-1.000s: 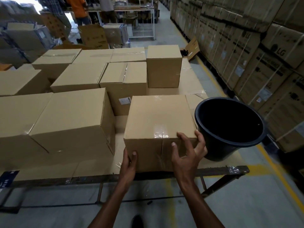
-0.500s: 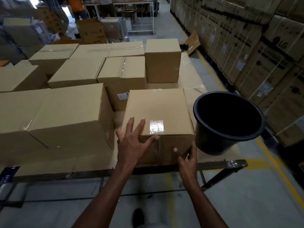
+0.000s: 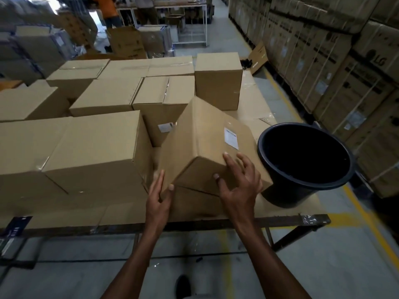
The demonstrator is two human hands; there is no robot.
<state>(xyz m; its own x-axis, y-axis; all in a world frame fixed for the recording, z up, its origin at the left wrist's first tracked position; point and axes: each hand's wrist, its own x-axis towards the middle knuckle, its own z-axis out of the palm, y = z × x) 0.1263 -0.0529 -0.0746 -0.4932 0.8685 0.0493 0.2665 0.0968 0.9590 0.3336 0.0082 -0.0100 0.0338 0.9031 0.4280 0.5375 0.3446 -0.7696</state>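
A taped brown cardboard box (image 3: 207, 134) with a white label (image 3: 231, 138) is tilted on one lower edge near the front of the cardboard-covered table (image 3: 216, 222). My left hand (image 3: 158, 197) holds its lower left corner, thumb on the near face and fingers along the left side. My right hand (image 3: 239, 186) presses on the near right face, its spread fingertips reaching over the upper edge. Just right of the box stands a black plastic bucket (image 3: 287, 195), whose inside is too dark to see.
Several sealed cardboard boxes fill the table: a large one (image 3: 92, 147) close on the left and a tall one (image 3: 218, 80) behind. Stacked strapped cartons (image 3: 345, 72) wall the right side of the aisle. People (image 3: 108, 9) stand far back. A yellow floor line (image 3: 371, 225) runs along the right.
The box was flat on the table; now it is tipped up and turned, showing its labelled face. My left hand dropped from the top to the lower left corner, my right rose onto the near face.
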